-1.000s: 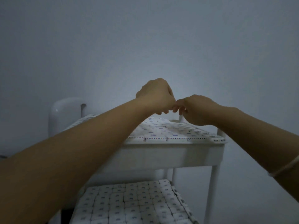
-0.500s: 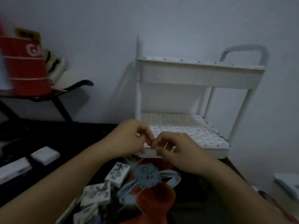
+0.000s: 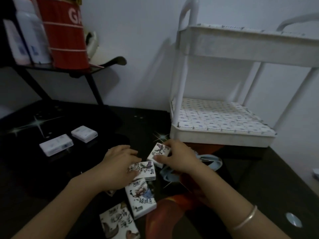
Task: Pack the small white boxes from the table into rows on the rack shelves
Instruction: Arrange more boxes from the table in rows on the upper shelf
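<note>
Left hand [image 3: 119, 167] grips near box [image 3: 145, 170], right hand [image 3: 179, 160] far box [image 3: 158, 152]; rack [image 3: 221, 140] behind, red canister [image 3: 65, 35] far-left.

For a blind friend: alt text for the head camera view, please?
Two hands pick small white printed boxes off a dark table: the right hand grips the far box, the left hand grips the near box. Behind stands a white rack, its lower shelf packed with boxes.
</note>
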{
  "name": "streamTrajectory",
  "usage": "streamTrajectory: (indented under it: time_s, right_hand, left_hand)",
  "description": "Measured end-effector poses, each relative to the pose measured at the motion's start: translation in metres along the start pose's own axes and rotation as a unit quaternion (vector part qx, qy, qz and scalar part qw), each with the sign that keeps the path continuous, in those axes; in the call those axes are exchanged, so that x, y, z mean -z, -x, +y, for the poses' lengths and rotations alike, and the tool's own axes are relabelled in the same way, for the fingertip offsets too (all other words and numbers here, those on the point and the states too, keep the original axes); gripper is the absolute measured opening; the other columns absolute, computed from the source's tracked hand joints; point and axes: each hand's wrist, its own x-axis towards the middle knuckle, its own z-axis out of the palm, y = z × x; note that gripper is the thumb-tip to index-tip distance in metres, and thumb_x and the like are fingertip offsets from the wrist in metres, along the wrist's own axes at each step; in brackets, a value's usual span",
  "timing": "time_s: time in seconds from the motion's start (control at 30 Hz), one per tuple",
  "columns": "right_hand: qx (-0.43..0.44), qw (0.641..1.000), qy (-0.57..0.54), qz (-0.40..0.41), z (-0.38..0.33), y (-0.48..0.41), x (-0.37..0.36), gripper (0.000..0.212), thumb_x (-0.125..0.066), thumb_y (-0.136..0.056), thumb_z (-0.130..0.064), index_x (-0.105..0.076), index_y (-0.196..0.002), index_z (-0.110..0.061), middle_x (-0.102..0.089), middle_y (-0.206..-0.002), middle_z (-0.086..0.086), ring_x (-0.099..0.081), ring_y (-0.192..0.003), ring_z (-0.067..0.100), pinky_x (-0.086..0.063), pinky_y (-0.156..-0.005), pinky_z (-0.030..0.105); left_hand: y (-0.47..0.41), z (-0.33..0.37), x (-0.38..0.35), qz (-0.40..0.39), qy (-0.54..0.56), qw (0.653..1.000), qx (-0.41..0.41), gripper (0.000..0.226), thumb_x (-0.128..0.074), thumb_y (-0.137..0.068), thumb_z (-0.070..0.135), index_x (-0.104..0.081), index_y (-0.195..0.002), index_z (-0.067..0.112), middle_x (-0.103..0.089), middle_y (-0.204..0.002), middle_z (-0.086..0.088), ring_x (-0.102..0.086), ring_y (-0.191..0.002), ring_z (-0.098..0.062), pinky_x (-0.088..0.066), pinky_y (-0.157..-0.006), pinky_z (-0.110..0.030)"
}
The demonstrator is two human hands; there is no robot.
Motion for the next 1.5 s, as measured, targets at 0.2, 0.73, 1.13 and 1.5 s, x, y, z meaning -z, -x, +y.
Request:
streamTrajectory:
  time_s: [0.2, 0.73, 1.13, 1.5]
  right_hand:
    - [-0.061, 0.947, -0.316, 0.016, 0.023, 0.012, 0.011, 0.056, -0.079, -0.078, -0.011, -0.042, -0.116, -0.027, -0.064, -0.1, -0.006, -0.064, -0.077, -0.001, -0.049, -0.057, 0.01]
    - [-0.061, 0.895, -0.43, 0.104, 0.074, 0.064, 0.066, 0.037, -0.083, -0.072, -0.018, -0.063, -0.102, -0.021, -0.075, -0.089, -0.002, -0.073, -0.079, 0.014, -0.058, -0.065, 0.026]
    - [-0.038, 0.932, -0.326, 0.152, 0.134, 0.088, 0.227, 0.033, -0.081, -0.074, -0.012, -0.055, -0.094, -0.012, -0.071, -0.09, 0.007, -0.071, -0.077, 0.018, -0.059, -0.066, 0.041]
    - [0.013, 0.921, -0.178, 0.347, 0.148, 0.059, 0.435, 0.01, -0.068, -0.086, -0.029, -0.068, -0.094, -0.022, -0.074, -0.078, -0.009, -0.069, -0.069, 0.002, -0.049, -0.059, 0.019]
  left_hand:
    - [-0.001, 0.0, 0.002, 0.042, 0.076, 0.996, -0.022, 0.037, -0.066, -0.085, 0.039, -0.051, -0.118, 0.043, -0.044, -0.133, 0.019, -0.019, -0.136, -0.004, -0.011, -0.112, -0.03]
    - [-0.037, 0.064, 0.035, 0.108, 0.277, 0.95, -0.092, 0.046, -0.073, -0.083, 0.021, -0.054, -0.119, 0.044, -0.064, -0.108, 0.015, -0.064, -0.094, 0.004, -0.059, -0.076, -0.026]
    - [-0.102, 0.232, 0.18, 0.279, 0.307, 0.866, -0.279, 0.022, -0.075, -0.079, 0.024, -0.066, -0.091, 0.04, -0.072, -0.091, 0.019, -0.067, -0.08, 0.002, -0.053, -0.07, -0.02]
    - [-0.267, 0.334, 0.321, 0.323, 0.222, 0.891, -0.228, 0.028, -0.074, -0.082, 0.023, -0.059, -0.106, 0.021, -0.065, -0.109, -0.002, -0.061, -0.096, -0.018, -0.053, -0.073, -0.033]
